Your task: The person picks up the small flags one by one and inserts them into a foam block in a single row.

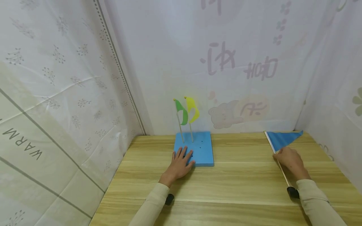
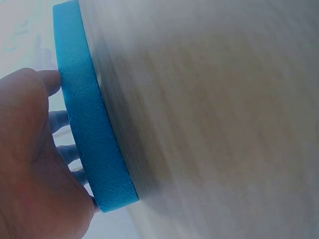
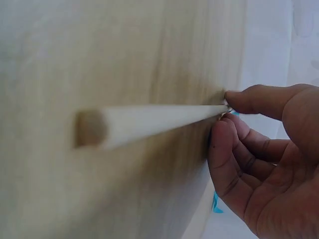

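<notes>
A blue foam block (image 1: 205, 153) with several small holes lies on the table, and my left hand (image 1: 178, 164) rests on its near left part with fingers spread straight. In the left wrist view the fingers reach over the top of the block (image 2: 84, 109). Two small flags, one green (image 1: 184, 116) and one yellow (image 1: 193, 108), stand upright on thin sticks in the block's far left part. At the right, my right hand (image 1: 291, 160) pinches the stick of a blue triangular flag (image 1: 282, 139) between thumb and fingers. In the right wrist view the stick's bare end (image 3: 94, 128) points toward the camera.
The wood-grain table (image 1: 240, 185) spans the space between the hands. A pale printed curtain (image 1: 169, 62) hangs behind the table's far edge, with more cloth at the left and right. Dark wrist devices sit under both sleeves.
</notes>
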`<state>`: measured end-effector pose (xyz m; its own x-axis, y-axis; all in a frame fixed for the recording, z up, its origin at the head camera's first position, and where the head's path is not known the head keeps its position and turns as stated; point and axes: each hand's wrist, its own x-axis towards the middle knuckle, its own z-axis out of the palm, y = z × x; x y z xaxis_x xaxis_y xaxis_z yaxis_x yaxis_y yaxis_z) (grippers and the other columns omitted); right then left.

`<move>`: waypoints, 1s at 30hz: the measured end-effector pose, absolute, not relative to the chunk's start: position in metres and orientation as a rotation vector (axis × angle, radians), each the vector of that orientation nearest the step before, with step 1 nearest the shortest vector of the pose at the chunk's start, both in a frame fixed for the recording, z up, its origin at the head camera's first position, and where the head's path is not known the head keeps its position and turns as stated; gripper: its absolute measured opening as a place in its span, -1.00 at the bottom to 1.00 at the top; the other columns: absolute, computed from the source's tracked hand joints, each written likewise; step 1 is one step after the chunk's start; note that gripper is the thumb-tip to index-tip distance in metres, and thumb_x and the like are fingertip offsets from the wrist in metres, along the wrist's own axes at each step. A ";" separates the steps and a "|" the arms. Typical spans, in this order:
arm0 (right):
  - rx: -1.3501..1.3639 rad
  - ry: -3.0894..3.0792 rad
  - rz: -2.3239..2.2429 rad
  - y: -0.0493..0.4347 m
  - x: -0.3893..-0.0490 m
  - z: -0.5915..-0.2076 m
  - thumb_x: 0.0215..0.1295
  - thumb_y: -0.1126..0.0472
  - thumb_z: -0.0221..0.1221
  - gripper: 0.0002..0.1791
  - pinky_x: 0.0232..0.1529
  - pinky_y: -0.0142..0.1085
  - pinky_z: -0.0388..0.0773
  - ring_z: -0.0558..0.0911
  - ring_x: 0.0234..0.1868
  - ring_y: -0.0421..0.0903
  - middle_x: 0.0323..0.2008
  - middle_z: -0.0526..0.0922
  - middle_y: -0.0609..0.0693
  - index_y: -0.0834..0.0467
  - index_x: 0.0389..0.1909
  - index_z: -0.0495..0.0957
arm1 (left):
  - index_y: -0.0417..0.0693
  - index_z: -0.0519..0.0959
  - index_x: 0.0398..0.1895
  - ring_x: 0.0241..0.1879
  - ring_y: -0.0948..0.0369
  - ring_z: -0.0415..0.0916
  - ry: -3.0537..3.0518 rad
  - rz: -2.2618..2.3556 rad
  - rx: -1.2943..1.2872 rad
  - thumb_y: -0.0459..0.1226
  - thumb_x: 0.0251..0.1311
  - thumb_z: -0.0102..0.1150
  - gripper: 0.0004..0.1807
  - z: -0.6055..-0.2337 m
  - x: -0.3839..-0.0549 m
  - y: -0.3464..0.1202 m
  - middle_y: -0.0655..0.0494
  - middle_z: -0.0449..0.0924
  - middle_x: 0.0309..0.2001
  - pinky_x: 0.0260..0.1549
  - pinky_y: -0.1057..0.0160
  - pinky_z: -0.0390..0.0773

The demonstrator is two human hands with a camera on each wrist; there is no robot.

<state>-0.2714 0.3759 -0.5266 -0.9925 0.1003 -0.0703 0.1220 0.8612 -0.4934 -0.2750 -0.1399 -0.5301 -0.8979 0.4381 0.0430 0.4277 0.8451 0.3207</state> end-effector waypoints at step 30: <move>0.040 3.010 -0.873 0.366 -0.273 -0.516 0.23 0.18 0.21 -0.53 -0.58 -0.27 0.27 0.36 -0.69 -0.13 -0.82 0.31 -0.18 0.00 -0.86 0.32 | 0.02 0.23 0.70 0.71 -0.27 -0.12 2.998 0.491 0.686 0.09 0.68 -0.10 -0.32 -0.531 -0.274 -0.141 -0.21 -0.01 0.72 0.58 -0.47 -0.07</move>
